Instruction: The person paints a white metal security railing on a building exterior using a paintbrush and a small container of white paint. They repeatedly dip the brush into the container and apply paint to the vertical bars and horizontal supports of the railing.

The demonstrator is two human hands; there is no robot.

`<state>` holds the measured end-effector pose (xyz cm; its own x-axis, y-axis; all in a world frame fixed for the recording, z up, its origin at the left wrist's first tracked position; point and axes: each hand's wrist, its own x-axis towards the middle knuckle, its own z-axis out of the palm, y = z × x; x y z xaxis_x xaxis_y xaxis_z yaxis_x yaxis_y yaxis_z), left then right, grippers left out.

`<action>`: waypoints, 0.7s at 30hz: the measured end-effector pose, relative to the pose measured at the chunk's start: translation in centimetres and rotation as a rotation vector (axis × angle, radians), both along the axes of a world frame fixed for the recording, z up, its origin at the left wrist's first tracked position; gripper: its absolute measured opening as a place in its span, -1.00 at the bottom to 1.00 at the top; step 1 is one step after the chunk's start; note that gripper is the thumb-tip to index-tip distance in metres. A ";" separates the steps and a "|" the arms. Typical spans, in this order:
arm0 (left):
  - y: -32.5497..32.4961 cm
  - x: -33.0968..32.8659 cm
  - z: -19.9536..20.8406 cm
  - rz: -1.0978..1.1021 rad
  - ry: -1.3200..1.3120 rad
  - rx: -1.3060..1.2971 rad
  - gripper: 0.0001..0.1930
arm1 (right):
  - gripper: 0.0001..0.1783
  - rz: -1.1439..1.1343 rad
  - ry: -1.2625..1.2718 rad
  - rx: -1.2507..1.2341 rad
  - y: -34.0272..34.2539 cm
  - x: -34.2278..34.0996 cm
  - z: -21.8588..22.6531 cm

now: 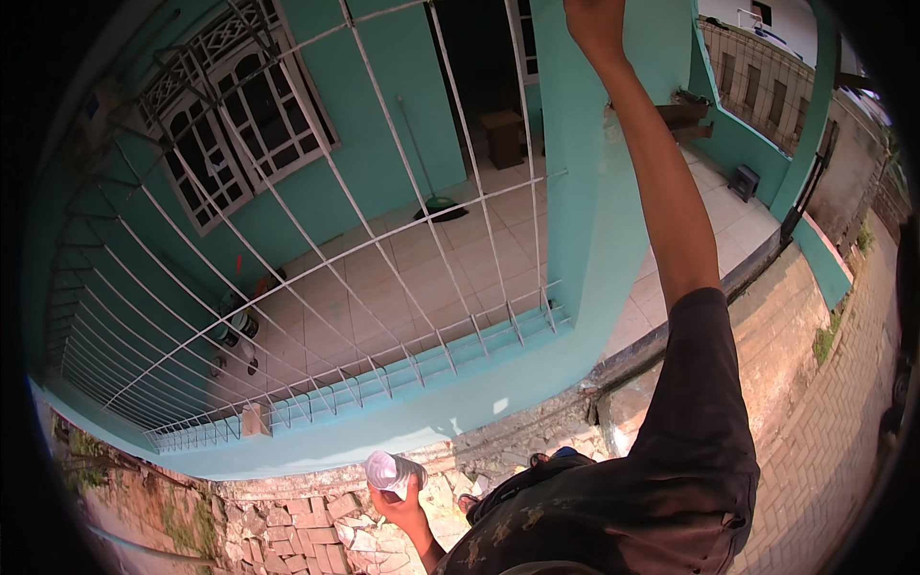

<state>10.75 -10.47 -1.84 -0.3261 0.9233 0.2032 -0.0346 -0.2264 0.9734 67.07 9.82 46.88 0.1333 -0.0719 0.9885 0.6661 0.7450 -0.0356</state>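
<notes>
Low in the view, my left hand is wrapped round a pale, see-through cup. The cup is tilted, and I cannot make out what is in it. My right arm reaches high up along a turquoise pillar. At the top edge of the picture my right hand is partly cut off, so its fingers are hidden.
White metal bars rise from a low turquoise wall before a tiled porch. Behind them are a window, a dustpan and a small brown table. Broken stone lies below; a dark stool stands right.
</notes>
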 end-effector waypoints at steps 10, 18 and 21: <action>0.8 -0.2 -1.1 -0.038 0.037 0.014 -0.18 | -0.60 0.438 0.160 -0.066 -0.6 -1.2 0.7; 0.8 0.0 -0.2 -0.046 0.051 0.001 -0.16 | -0.62 0.451 0.245 -0.192 -2.7 0.7 0.5; 0.8 -0.3 -0.4 -0.056 0.073 0.023 -0.17 | -0.66 0.031 0.218 0.068 -5.0 -3.7 -1.0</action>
<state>10.46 -9.66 -2.23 -0.2577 0.9344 0.2458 0.0235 -0.2482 0.9684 63.37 4.78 45.93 0.3468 -0.1295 0.9289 0.6244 0.7709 -0.1257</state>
